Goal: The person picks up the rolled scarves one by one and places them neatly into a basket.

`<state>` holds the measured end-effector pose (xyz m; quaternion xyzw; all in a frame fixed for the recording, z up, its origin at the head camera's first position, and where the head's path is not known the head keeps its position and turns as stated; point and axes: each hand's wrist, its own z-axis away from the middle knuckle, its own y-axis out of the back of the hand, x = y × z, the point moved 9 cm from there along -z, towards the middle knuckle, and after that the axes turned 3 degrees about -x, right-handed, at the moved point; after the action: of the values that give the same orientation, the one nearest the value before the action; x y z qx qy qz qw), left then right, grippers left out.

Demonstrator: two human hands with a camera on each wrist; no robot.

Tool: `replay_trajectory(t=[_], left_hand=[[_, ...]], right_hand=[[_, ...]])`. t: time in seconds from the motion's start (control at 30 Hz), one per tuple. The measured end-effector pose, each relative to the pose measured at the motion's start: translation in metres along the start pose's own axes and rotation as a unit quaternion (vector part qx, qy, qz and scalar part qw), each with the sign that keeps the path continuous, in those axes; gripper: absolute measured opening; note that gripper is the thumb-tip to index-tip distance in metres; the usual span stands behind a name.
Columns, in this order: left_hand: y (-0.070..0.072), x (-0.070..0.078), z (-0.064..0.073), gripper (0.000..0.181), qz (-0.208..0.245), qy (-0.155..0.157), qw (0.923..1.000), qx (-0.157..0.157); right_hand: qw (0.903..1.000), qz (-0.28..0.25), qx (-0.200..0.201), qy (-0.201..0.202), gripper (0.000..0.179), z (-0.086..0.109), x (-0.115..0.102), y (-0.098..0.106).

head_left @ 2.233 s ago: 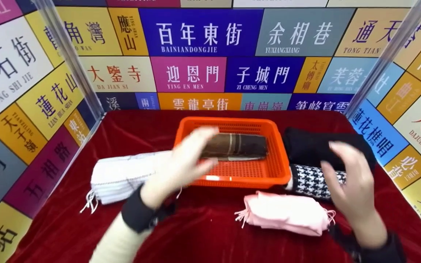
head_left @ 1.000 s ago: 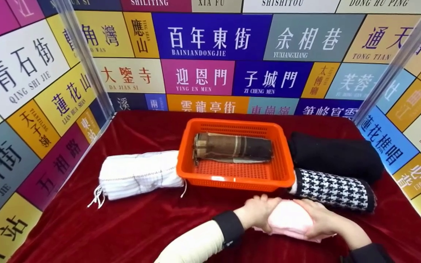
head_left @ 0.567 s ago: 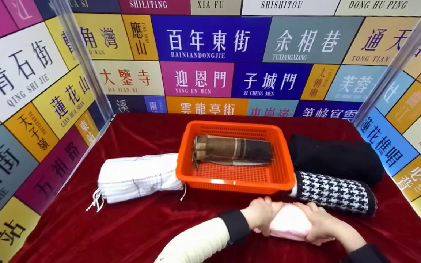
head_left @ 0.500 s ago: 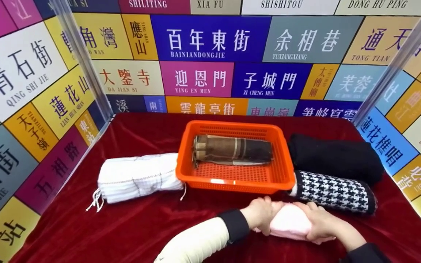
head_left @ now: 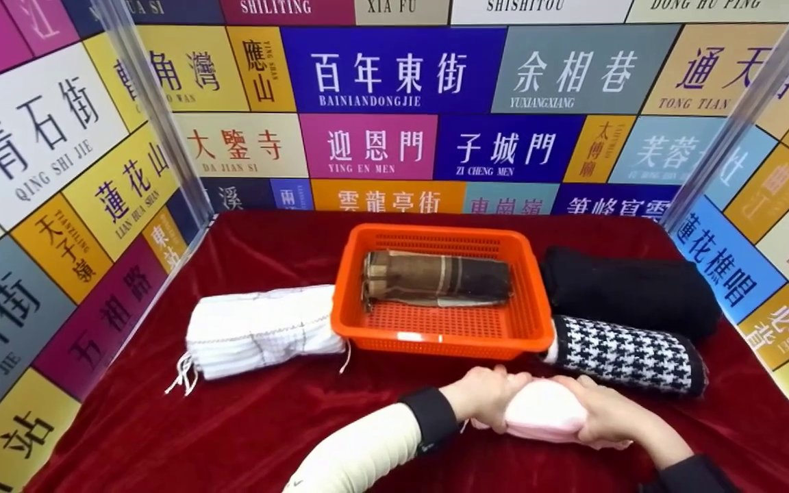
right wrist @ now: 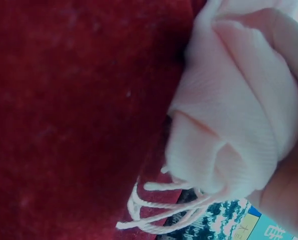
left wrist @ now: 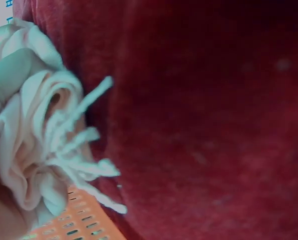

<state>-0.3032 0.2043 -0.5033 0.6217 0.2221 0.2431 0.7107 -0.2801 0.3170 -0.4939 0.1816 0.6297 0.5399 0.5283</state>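
Note:
A rolled pink scarf [head_left: 546, 411] with fringed ends lies in front of the orange basket, gripped from both sides. My left hand [head_left: 489, 396] holds its left end, thumb on the near side and fingers over the far side. Around the right end curls my right hand [head_left: 603, 411]. In the left wrist view the scarf's rolled end [left wrist: 43, 130] bunches in the palm, its white fringe sticking out. The right wrist view has the other end of the scarf [right wrist: 229, 115] between thumb and fingers, with fringe strands hanging from it.
The orange basket [head_left: 442, 346] holds a rolled brown plaid scarf [head_left: 435, 277]. A folded white scarf [head_left: 264, 332] lies left of it. To its right are a black folded cloth [head_left: 631, 291] and a houndstooth roll [head_left: 627, 355]. Sign-printed walls [head_left: 394, 75] enclose the red-covered table [head_left: 230, 438].
Both hands, first apart and raised over the basket and the right side, have come down and taken hold of the pink scarf. Over the last half second they have barely moved.

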Motion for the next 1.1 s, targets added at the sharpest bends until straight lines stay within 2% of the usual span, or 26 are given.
replay_trajectory(t=[0.2, 0.37, 0.53, 0.67, 0.77, 0.9, 1.0, 1.1], left_hand=[[0.006, 0.001, 0.005, 0.078, 0.003, 0.004, 0.9995, 0.032], [0.015, -0.003, 0.011, 0.07, 0.011, 0.015, 0.9979, 0.062], [0.028, -0.007, 0.028, 0.065, 0.02, 0.009, 0.9952, 0.095], [0.042, -0.009, 0.046, 0.066, 0.015, -0.004, 0.9933, 0.114], [0.055, -0.013, 0.061, 0.067, 0.014, -0.008, 0.9925, 0.121], [0.076, -0.024, 0.083, 0.069, 0.03, -0.006, 0.9934, 0.11], [0.098, -0.037, 0.099, 0.069, 0.067, -0.003, 0.9921, 0.106], [0.124, -0.055, 0.112, 0.067, 0.083, 0.013, 0.9902, 0.112]], right_hand=[[0.9993, 0.029, 0.018, 0.013, 0.079, 0.004, -0.002, 0.007], [0.9944, 0.083, 0.051, 0.042, 0.073, 0.005, -0.013, 0.02], [0.9892, 0.099, 0.086, 0.066, 0.071, 0.013, -0.037, 0.033], [0.9821, 0.107, 0.114, 0.104, 0.071, 0.02, -0.061, 0.04], [0.977, 0.11, 0.125, 0.133, 0.071, 0.022, -0.079, 0.047], [0.9754, 0.091, 0.12, 0.161, 0.071, 0.019, -0.104, 0.061], [0.9777, 0.061, 0.102, 0.173, 0.071, 0.011, -0.122, 0.078], [0.9756, 0.045, 0.098, 0.191, 0.069, -0.003, -0.14, 0.101]])
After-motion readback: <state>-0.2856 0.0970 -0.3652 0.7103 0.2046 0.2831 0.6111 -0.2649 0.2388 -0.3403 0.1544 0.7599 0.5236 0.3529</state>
